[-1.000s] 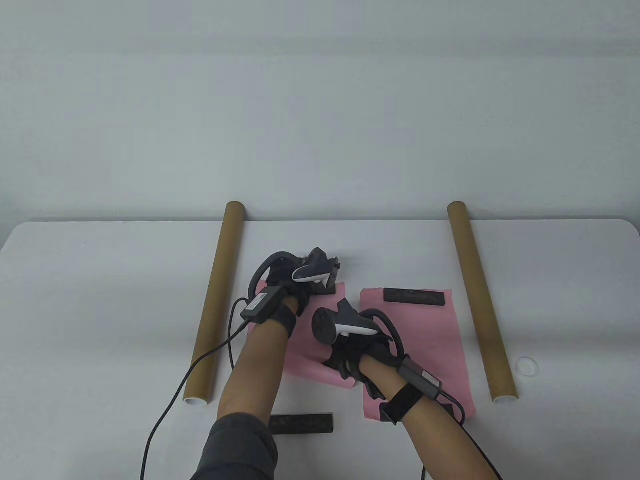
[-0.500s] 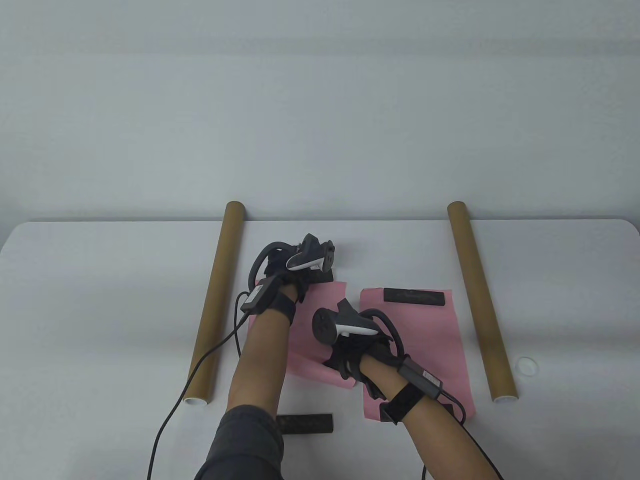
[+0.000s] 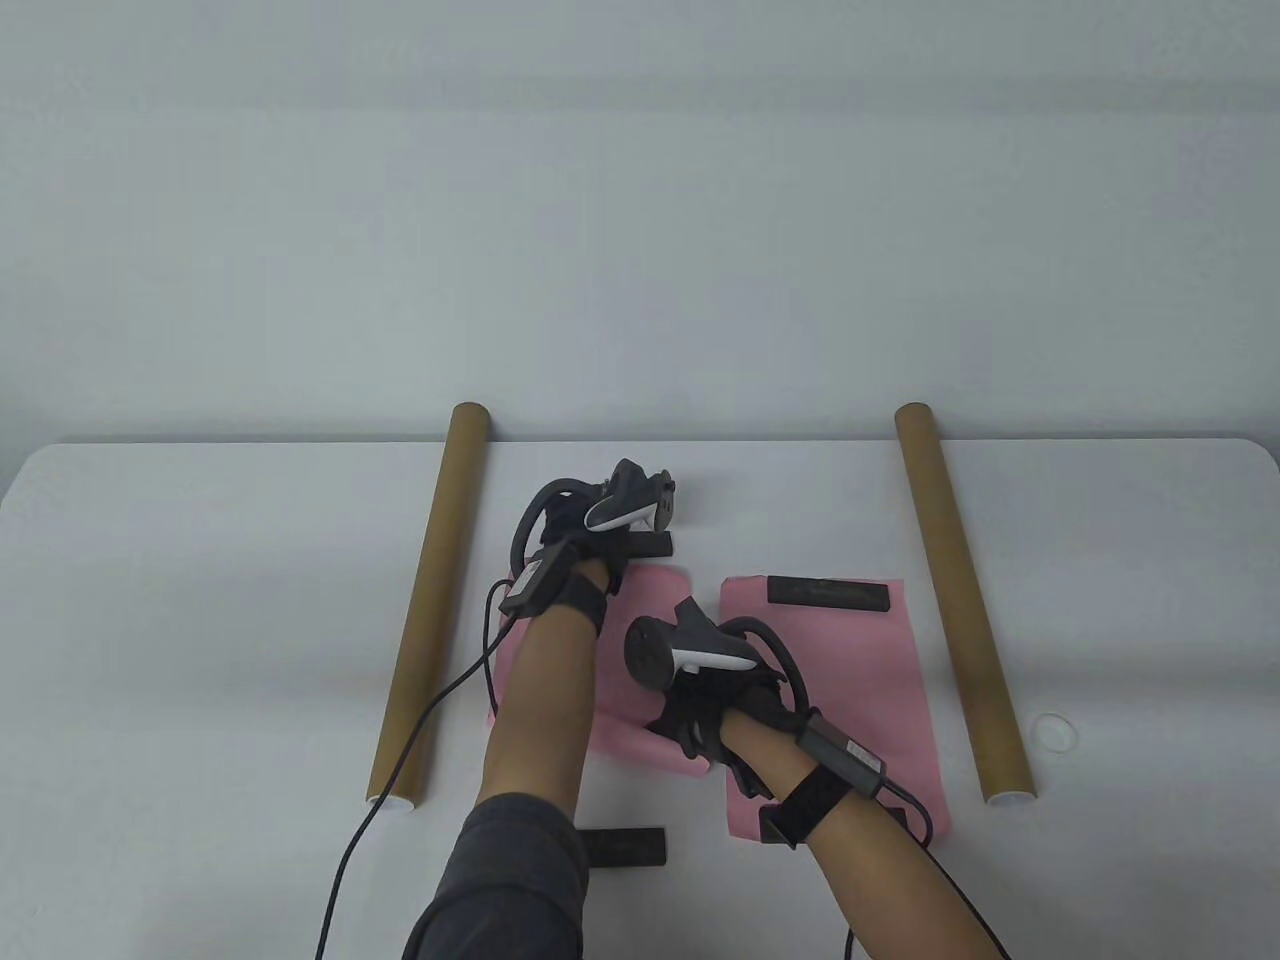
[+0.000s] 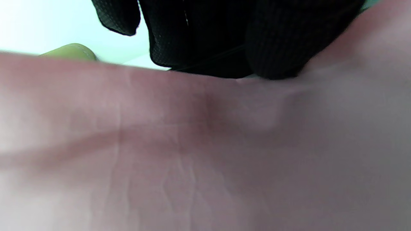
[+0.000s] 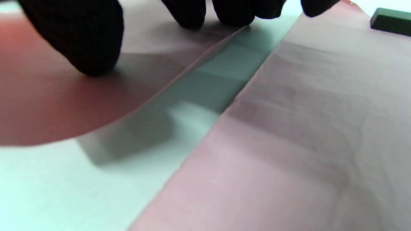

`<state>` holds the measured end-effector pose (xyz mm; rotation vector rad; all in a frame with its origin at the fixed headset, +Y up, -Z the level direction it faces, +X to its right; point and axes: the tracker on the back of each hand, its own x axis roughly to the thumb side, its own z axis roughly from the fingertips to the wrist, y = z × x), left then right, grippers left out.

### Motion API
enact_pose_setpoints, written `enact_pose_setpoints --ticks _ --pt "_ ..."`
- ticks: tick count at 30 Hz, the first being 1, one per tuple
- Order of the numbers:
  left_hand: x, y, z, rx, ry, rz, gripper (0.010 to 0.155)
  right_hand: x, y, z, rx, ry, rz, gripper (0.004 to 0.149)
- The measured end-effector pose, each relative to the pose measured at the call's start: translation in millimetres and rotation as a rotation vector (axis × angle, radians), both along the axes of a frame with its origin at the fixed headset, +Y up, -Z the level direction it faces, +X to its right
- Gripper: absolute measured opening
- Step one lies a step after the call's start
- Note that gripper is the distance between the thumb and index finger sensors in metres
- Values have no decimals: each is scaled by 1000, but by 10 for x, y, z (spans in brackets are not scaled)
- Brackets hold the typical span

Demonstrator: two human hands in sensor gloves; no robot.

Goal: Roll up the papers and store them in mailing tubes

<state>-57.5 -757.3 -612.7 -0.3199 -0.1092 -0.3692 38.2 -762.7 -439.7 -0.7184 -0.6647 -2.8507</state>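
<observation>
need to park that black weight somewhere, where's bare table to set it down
Bare table lies left of the left tube, and right of the right tube apart from a small white cap. Between the tubes it is crowded: two pink papers, both hands, black weights.

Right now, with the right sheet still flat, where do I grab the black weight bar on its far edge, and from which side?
Pinch the bar mid-length across its narrow width, coming straight down from above. It lies flat and long across the far end of the right pink sheet, with nothing over it; a centred pinch should lift it level without dragging the paper.
</observation>
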Motion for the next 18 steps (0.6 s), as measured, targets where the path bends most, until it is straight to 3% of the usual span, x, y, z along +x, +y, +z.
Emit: enact_pose_setpoints --ticks 5,8,14,18 --pt "-57 113 105 41 -8 45 70 2 -3 1 -2 -1 -4 87" --pt "-100 339 281 79 -63 89 73 2 -2 1 -2 -3 -3 87" --pt "-281 808 916 183 -229 161 68 0 0 0 -5 -6 1 87" --pt "-383 857 1409 152 -339 156 51 2 -1 -1 -6 -9 1 87"
